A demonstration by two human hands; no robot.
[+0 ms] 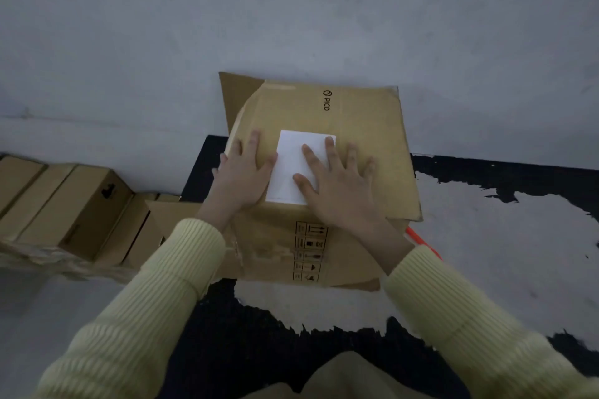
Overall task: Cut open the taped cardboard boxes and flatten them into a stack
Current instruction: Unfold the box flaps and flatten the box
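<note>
A brown cardboard box (363, 126) lies collapsed on the floor in front of me, with a white label (291, 165) on its upper panel and printed handling symbols on the near panel. My left hand (243, 172) presses flat on the box's left side, fingers spread. My right hand (337, 185) presses flat on it too, fingers spread partly over the white label. More flat cardboard (236, 91) shows beneath it at the far left corner. An orange-handled tool (421, 241) pokes out from under the box's right edge, mostly hidden.
Several intact cardboard boxes (74, 204) stand in a row at the left on crumpled plastic wrap. The floor is grey (486, 253) with black patches. A grey wall rises behind the box.
</note>
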